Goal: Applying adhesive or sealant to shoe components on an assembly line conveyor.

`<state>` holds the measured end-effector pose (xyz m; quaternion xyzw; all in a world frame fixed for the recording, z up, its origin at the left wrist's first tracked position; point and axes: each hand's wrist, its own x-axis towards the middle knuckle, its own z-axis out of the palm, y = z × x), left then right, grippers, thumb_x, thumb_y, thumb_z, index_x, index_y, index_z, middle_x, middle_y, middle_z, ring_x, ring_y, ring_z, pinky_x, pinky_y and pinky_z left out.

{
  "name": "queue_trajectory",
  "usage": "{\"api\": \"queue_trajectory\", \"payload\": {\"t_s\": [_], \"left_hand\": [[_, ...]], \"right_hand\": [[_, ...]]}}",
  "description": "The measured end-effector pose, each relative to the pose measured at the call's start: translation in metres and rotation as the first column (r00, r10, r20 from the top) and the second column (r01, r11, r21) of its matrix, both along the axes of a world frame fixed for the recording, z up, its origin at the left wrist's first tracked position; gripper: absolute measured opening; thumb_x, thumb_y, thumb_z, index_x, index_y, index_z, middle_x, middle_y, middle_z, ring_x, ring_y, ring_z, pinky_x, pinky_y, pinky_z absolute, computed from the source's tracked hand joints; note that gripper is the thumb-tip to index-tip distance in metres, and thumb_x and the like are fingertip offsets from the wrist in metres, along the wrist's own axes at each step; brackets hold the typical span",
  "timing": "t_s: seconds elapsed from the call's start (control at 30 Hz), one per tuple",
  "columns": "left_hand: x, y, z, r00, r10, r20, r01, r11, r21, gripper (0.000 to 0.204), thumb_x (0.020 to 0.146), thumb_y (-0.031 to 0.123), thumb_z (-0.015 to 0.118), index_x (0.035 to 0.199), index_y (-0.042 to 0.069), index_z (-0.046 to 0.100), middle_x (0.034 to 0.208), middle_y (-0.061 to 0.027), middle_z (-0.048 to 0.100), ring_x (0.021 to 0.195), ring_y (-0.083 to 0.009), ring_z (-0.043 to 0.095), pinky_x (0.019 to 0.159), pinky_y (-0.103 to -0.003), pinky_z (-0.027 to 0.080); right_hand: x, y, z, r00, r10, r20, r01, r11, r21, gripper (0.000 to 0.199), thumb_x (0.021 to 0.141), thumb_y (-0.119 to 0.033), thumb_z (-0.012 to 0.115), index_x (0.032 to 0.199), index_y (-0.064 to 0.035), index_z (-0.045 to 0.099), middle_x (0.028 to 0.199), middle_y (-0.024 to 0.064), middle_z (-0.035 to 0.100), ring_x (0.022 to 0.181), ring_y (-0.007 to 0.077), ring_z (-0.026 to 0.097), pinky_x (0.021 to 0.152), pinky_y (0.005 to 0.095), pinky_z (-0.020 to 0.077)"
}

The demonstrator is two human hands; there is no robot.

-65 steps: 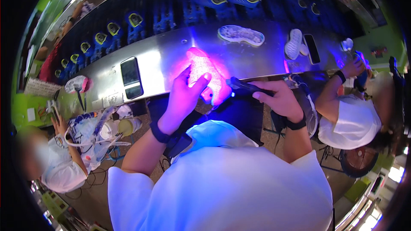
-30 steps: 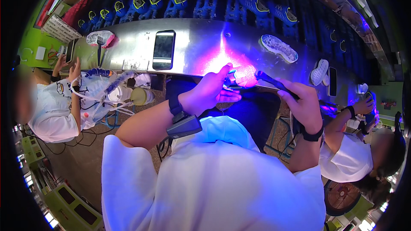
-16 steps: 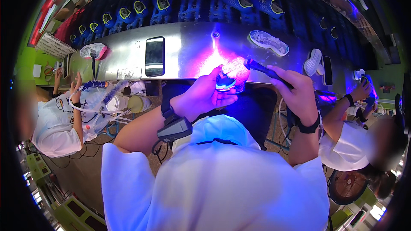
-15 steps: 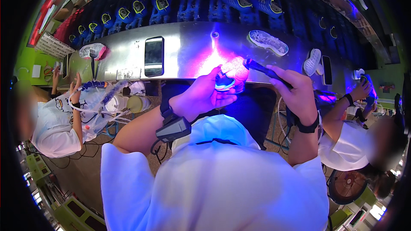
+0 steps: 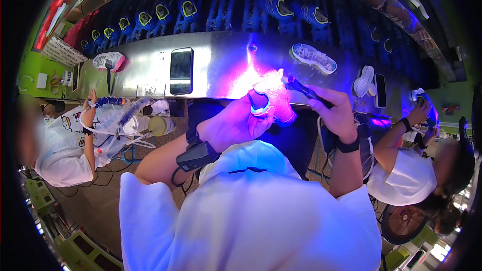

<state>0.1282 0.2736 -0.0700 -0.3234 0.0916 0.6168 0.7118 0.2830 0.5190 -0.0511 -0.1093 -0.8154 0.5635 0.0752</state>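
My left hand (image 5: 236, 123) grips a shoe (image 5: 268, 105) by its heel, lit pink and violet, held up in front of the steel workbench (image 5: 221, 68). My right hand (image 5: 334, 113) holds a dark torch (image 5: 304, 89) whose tip points into the shoe and throws purple light on it and on the bench behind. A black band with a small device (image 5: 196, 154) sits on my left wrist, and a black watch (image 5: 347, 146) on my right.
A phone (image 5: 181, 70) lies on the bench, with a shoe sole (image 5: 314, 57) and a white shoe (image 5: 364, 80) to the right. Blue shoes (image 5: 183, 9) line a conveyor beyond. A person in white sits at left (image 5: 65, 135), another at right (image 5: 401, 175).
I have kept the shoe in my left hand and the torch in my right. The view has shifted slightly, and the torch tip has come closer to the shoe's opening.
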Motion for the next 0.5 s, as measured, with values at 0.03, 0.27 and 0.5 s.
{"api": "queue_trajectory", "payload": {"t_s": [0.03,0.27,0.5], "left_hand": [[0.0,-0.003,-0.005,1.0,0.011,-0.018,-0.011,1.0,-0.004,0.045,0.108,0.045,0.049,0.127,0.005,0.057,0.106,-0.0171,0.07,0.085,-0.0305,0.075,0.075,-0.036,0.067],[-0.007,-0.015,-0.016,0.998,0.062,-0.031,-0.057,0.99,0.129,0.051,0.109,0.04,0.048,0.145,0.004,0.045,0.118,-0.0183,0.067,0.095,-0.0262,0.074,0.083,-0.033,0.066],[-0.012,0.024,0.013,0.632,-0.084,-0.77,-0.101,0.977,-0.189,0.048,0.104,0.051,0.054,0.121,0.006,0.063,0.088,-0.0054,0.069,0.07,-0.0186,0.07,0.062,-0.031,0.059]], "right_hand": [[-0.002,-0.003,-0.004,0.999,0.009,-0.053,-0.011,1.0,-0.024,0.039,0.089,-0.002,0.074,0.127,0.0,0.07,0.092,0.004,0.072,0.079,0.0106,0.064,0.074,0.0259,0.0506],[-0.001,-0.009,-0.017,0.991,0.08,-0.104,-0.079,0.997,0.015,0.038,0.088,-0.003,0.075,0.126,0.0001,0.071,0.097,0.0083,0.075,0.085,0.0145,0.067,0.078,0.029,0.052],[-0.002,-0.014,-0.028,0.989,-0.127,0.073,0.124,0.991,0.041,0.035,0.092,-0.005,0.073,0.127,0.0004,0.07,0.108,0.0126,0.077,0.096,0.0155,0.069,0.088,0.0314,0.0533]]}}
